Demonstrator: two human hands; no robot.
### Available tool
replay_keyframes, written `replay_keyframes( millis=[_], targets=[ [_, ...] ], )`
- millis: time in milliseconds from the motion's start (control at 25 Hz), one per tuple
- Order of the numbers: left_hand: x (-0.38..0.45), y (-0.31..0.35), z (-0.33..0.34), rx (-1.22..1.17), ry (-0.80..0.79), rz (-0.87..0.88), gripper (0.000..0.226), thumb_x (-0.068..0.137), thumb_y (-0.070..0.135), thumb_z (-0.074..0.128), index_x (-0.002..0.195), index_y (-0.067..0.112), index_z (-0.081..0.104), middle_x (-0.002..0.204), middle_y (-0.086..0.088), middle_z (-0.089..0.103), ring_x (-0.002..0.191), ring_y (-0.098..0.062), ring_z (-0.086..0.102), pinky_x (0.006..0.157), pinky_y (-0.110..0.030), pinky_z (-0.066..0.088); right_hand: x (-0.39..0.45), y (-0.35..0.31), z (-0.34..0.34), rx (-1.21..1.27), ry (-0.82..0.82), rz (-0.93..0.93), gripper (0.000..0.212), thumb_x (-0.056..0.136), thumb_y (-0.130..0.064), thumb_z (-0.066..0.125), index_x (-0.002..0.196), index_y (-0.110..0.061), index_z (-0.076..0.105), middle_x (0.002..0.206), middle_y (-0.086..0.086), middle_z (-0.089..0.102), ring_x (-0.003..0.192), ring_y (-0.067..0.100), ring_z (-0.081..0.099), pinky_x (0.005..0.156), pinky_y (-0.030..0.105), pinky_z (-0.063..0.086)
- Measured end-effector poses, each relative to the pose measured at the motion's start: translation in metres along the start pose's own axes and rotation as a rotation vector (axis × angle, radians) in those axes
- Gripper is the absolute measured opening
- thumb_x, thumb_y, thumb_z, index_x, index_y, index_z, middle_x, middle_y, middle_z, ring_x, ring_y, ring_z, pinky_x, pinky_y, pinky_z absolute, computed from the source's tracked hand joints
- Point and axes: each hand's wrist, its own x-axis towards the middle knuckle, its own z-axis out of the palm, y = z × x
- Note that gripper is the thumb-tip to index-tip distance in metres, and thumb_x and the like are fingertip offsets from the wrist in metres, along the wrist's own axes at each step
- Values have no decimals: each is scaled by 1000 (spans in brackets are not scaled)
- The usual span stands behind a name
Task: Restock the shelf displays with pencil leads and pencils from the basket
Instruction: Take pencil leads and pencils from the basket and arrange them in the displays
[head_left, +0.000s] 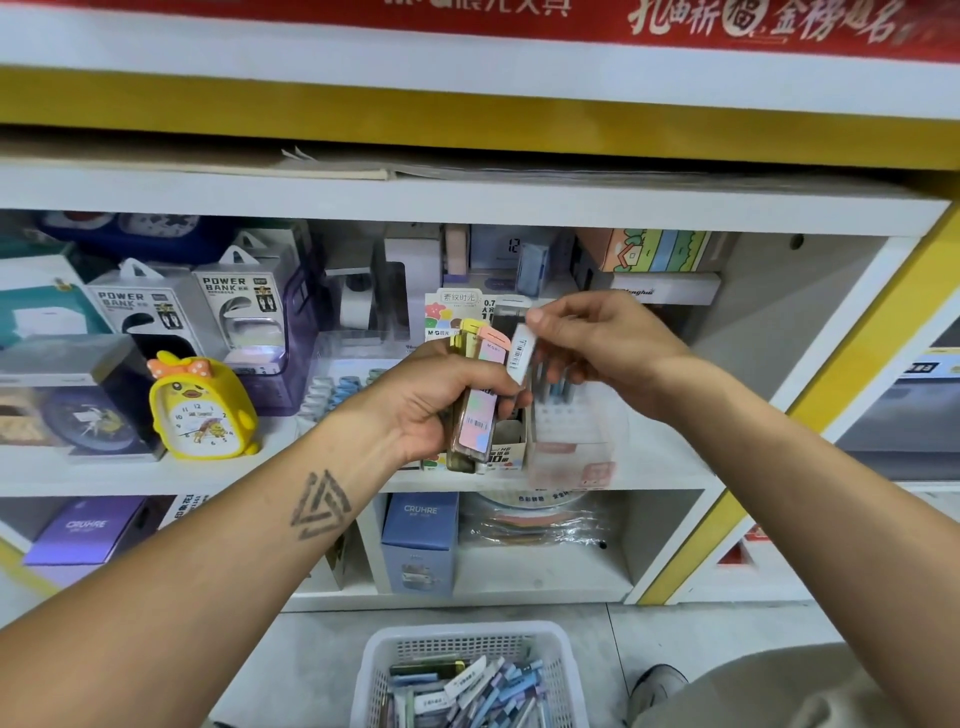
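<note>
My left hand (434, 400) grips a bundle of pastel pencil lead cases (475, 410), held upright in front of the middle shelf. My right hand (597, 343) pinches one white lead case (521, 353) with a barcode label, just right of the bundle's top. Behind the hands stands a cardboard display box (511, 441) of leads, and beside it a clear display box (576, 441) with pencils. On the floor below, a white plastic basket (457, 636) holds several lead cases and pencils.
A yellow chick alarm clock (200, 410) and power bank boxes (244, 306) fill the shelf's left side. Blue boxes (421, 540) sit on the lower shelf. My shoe (657, 686) is right of the basket. A yellow post (810, 395) bounds the shelf at right.
</note>
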Motion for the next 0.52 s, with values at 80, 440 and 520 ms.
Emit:
replay_keyframes(
  millis=[80, 440, 520],
  targets=[
    [-2, 2, -2, 13, 6, 13, 33, 76, -19, 64, 104, -1, 68, 83, -19, 73, 70, -28, 73, 49, -24, 53, 0, -3, 9, 46, -16, 14, 27, 87, -15, 76, 103, 6, 68, 72, 13, 72, 56, 18, 61, 48, 23, 45],
    [-20, 24, -34, -40, 157, -26, 20, 80, -10, 65, 99, -6, 66, 83, -26, 73, 60, -23, 73, 44, -21, 53, 9, -10, 18, 230, -113, 28, 23, 83, 1, 74, 105, 5, 66, 86, 24, 74, 65, 22, 71, 58, 23, 59],
    [-26, 31, -44, -28, 220, 12, 28, 79, -12, 65, 106, -8, 64, 77, -24, 73, 54, -22, 71, 43, -22, 53, 10, -12, 26, 82, -181, -14, 26, 79, -3, 78, 104, 2, 69, 88, 20, 75, 70, 24, 70, 61, 26, 57]
  ],
)
